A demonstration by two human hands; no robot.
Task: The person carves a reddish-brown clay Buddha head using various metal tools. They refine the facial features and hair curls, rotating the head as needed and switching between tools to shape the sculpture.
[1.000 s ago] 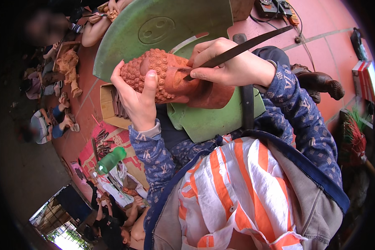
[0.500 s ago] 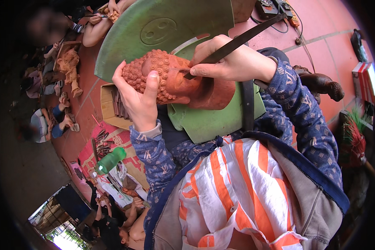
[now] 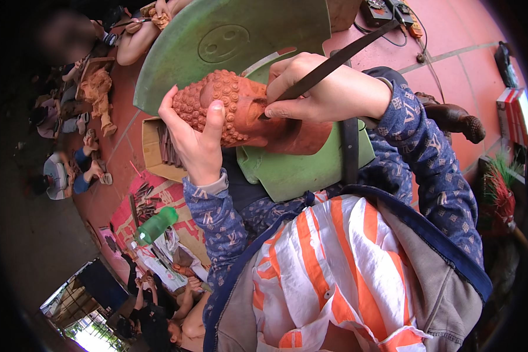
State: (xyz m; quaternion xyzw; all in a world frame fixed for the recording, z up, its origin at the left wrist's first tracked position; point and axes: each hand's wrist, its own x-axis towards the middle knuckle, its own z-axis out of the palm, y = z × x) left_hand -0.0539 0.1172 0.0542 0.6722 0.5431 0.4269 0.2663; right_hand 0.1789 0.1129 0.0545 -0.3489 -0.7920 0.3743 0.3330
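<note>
A reddish-brown carved wooden head (image 3: 255, 108) with rows of round curls lies on its side over my lap. My left hand (image 3: 200, 144) is wrapped round its curled crown, thumb on the near side. Closed in a pinch, my right hand (image 3: 331, 91) grips a long, flat, dark metal carving tool (image 3: 349, 57) close to its working end. That end meets the face of the head, where my fingers partly hide it. The tool's other end points up to the right. Beneath the head is a green plastic sheet (image 3: 287, 173), with a dark strap (image 3: 350, 152) beside it.
A curved green plastic panel (image 3: 182, 70) rises beyond the head. At left stand a cardboard box (image 3: 152, 149) of slim tools and a green bottle (image 3: 157, 226) by more tools. Other people sit at left with a carved figure (image 3: 97, 94). Cables and a dark device (image 3: 381, 12) lie upper right.
My right hand has shifted slightly and turned with the tool, its fingertips now covering more of the working end. My left hand and the carved head look the same.
</note>
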